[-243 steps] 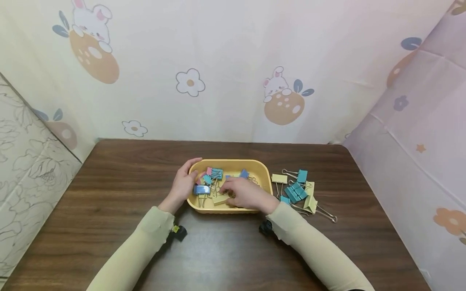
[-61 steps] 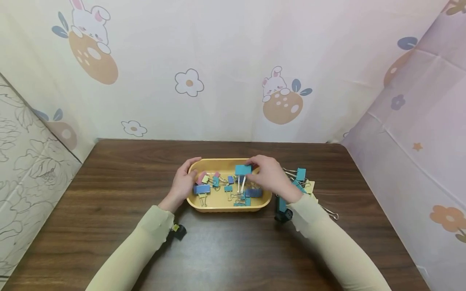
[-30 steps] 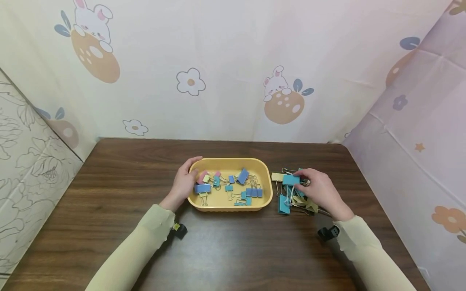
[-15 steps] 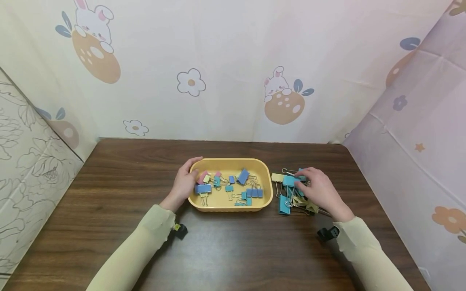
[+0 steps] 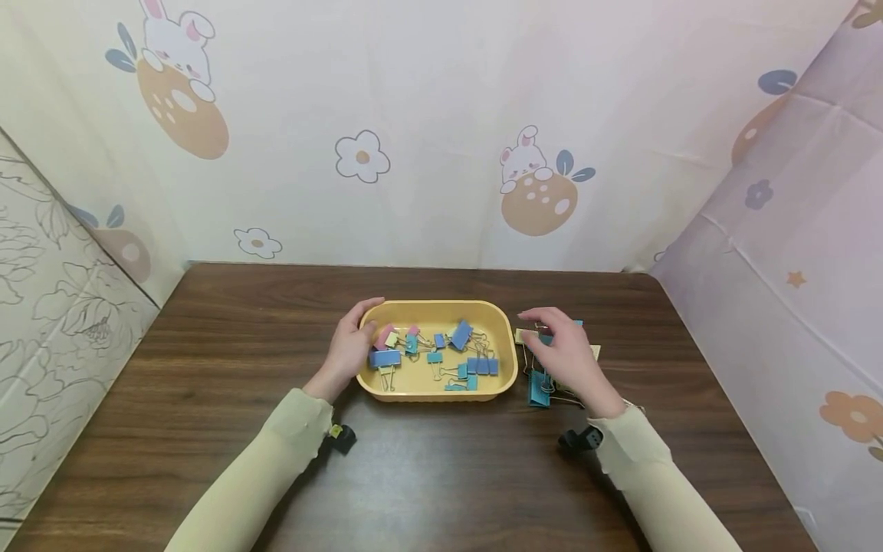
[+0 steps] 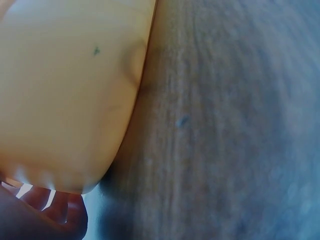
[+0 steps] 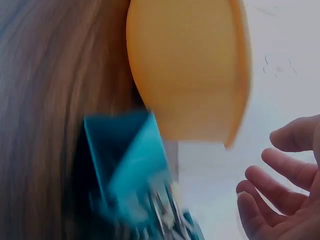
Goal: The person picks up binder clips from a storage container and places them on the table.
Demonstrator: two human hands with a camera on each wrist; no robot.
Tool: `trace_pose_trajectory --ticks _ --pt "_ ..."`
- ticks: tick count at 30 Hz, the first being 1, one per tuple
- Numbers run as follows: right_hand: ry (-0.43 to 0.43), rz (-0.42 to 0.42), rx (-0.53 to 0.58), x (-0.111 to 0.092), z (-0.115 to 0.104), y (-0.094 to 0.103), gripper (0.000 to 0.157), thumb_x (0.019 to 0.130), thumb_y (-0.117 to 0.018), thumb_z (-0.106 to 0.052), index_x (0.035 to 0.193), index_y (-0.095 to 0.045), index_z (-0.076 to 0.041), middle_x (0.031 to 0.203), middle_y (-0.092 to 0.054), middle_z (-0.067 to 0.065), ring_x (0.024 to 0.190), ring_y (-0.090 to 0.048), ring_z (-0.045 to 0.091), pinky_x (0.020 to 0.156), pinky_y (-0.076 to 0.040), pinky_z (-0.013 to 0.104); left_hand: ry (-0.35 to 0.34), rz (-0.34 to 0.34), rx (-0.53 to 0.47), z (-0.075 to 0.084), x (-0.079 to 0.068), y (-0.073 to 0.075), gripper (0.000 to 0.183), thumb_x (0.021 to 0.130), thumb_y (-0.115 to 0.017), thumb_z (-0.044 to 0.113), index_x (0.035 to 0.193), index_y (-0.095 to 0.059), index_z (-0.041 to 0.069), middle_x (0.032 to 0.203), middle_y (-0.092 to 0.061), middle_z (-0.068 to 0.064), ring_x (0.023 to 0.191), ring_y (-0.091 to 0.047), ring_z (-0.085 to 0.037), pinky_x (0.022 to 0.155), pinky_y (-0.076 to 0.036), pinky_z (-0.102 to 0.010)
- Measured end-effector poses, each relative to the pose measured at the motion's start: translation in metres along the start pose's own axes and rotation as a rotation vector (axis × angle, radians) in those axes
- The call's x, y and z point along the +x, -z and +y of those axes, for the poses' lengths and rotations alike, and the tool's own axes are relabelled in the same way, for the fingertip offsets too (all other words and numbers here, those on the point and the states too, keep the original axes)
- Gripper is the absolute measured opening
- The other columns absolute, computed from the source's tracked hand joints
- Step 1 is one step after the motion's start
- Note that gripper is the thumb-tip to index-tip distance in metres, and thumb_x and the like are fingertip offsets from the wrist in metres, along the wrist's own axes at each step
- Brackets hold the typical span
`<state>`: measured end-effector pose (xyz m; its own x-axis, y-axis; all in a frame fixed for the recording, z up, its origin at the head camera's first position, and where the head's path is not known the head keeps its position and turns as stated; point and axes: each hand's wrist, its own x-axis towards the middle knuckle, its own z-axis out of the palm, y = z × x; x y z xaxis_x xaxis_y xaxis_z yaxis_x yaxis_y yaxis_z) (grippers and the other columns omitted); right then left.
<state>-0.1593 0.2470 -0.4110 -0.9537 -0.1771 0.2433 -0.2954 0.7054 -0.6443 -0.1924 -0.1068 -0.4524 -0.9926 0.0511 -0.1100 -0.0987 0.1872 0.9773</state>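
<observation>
At the left end of a yellow plastic tray [image 5: 421, 389], my left hand [image 5: 345, 353] grips the rim, thumb over the edge and fingers outside. In the left wrist view the tray's side [image 6: 65, 100] hides much of this hand [image 6: 55, 212]. Inside the tray lie several binder clips, among them a large blue clip [image 5: 385, 358], a blue pair [image 5: 482, 366] and small teal ones [image 5: 434, 357]. My right hand [image 5: 569, 356] hovers over a pile of binder clips right of the tray, fingers apart and holding nothing. A large teal clip [image 7: 127, 155] shows below it.
The pile also has a pale yellow clip [image 5: 526, 336] near the tray's right end, and another teal clip [image 5: 539, 389] at its front; my right hand covers part of it. A patterned curtain [image 5: 441, 153] hangs behind the brown wooden table [image 5: 428, 475].
My right hand was among the clips in the tray, then carried a large teal clip from there to the pile. It has let go and moved left. My left hand has stayed on the tray.
</observation>
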Motion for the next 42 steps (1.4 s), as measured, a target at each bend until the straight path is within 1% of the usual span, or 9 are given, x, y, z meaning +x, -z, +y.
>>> trace_pose_trajectory --ticks 3,11,15,22,24,27,32,36,42 --pt "-0.001 -0.023 0.033 0.003 -0.006 -0.01 0.03 0.095 -0.066 -0.012 0.124 -0.065 -0.005 0.125 -0.06 0.012 0.11 -0.06 0.035 0.088 -0.052 0.052 -0.002 -0.003 -0.002 -0.001 0.0 -0.001 0.04 0.105 -0.042 0.009 0.142 -0.052 0.021 0.144 -0.049 -0.004 0.125 -0.049 -0.025 0.109 -0.036 -0.044" --pt "0.083 -0.023 -0.024 0.017 -0.03 -0.029 0.027 0.091 -0.07 -0.01 0.117 -0.069 -0.003 0.125 -0.062 0.01 0.108 -0.06 0.031 0.087 -0.051 0.05 0.002 -0.002 0.001 0.001 0.0 -0.001 0.041 0.104 -0.042 0.009 0.142 -0.052 0.021 0.144 -0.049 -0.004 0.126 -0.048 -0.025 0.11 -0.035 -0.045" --pt "0.105 -0.102 -0.037 0.027 -0.051 -0.038 0.026 0.092 -0.069 -0.015 0.117 -0.07 -0.008 0.123 -0.062 0.004 0.113 -0.059 0.028 0.091 -0.049 0.047 0.0 -0.004 0.0 0.001 0.0 0.0 0.042 0.104 -0.042 0.008 0.144 -0.05 0.019 0.144 -0.048 -0.005 0.126 -0.048 -0.026 0.11 -0.035 -0.046" --pt "0.225 -0.299 -0.137 0.049 -0.09 -0.054 0.031 0.092 -0.07 -0.02 0.12 -0.069 -0.007 0.119 -0.066 0.007 0.108 -0.061 0.026 0.093 -0.049 0.043 -0.014 -0.006 -0.009 0.0 0.001 0.0 0.041 0.105 -0.042 0.007 0.143 -0.051 0.018 0.145 -0.048 -0.006 0.127 -0.048 -0.026 0.111 -0.034 -0.045" --pt "0.226 -0.357 -0.147 0.058 -0.097 -0.055 0.031 0.094 -0.069 -0.021 0.121 -0.068 -0.007 0.117 -0.066 0.007 0.108 -0.062 0.025 0.094 -0.049 0.042 -0.014 -0.004 -0.005 0.0 0.001 0.001 0.041 0.104 -0.042 0.007 0.143 -0.051 0.019 0.145 -0.049 -0.006 0.127 -0.048 -0.025 0.111 -0.034 -0.045" --pt "0.199 -0.43 -0.117 0.073 -0.102 -0.056 0.029 0.095 -0.067 -0.021 0.121 -0.069 -0.007 0.114 -0.068 0.006 0.105 -0.063 0.022 0.092 -0.05 0.039 -0.011 -0.005 0.002 -0.001 0.001 0.001 0.041 0.104 -0.042 0.008 0.142 -0.052 0.02 0.144 -0.05 -0.006 0.127 -0.048 -0.025 0.111 -0.033 -0.046" --pt "0.142 -0.508 -0.071 0.092 -0.104 -0.064 0.026 0.097 -0.065 -0.019 0.12 -0.069 -0.008 0.109 -0.068 0.001 0.099 -0.062 0.014 0.088 -0.051 0.035 -0.008 -0.004 -0.006 -0.001 0.001 0.001 0.04 0.104 -0.043 0.009 0.141 -0.053 0.021 0.142 -0.051 -0.006 0.125 -0.049 -0.026 0.11 -0.035 -0.047" --pt "0.136 -0.576 -0.123 0.102 -0.106 -0.077 0.031 0.095 -0.069 -0.02 0.121 -0.069 -0.005 0.111 -0.069 0.004 0.1 -0.061 0.016 0.091 -0.049 0.034 -0.007 -0.007 0.0 0.0 0.001 0.001 0.04 0.104 -0.043 0.009 0.141 -0.052 0.022 0.143 -0.05 -0.005 0.125 -0.049 -0.026 0.11 -0.035 -0.047" --pt "0.133 -0.649 -0.238 0.108 -0.108 -0.092 0.035 0.091 -0.074 -0.023 0.122 -0.069 -0.008 0.113 -0.068 0.004 0.101 -0.06 0.016 0.093 -0.048 0.035 -0.01 -0.003 0.013 -0.001 0.001 0.0 0.04 0.104 -0.043 0.009 0.141 -0.053 0.022 0.143 -0.049 -0.004 0.125 -0.049 -0.025 0.109 -0.036 -0.046"
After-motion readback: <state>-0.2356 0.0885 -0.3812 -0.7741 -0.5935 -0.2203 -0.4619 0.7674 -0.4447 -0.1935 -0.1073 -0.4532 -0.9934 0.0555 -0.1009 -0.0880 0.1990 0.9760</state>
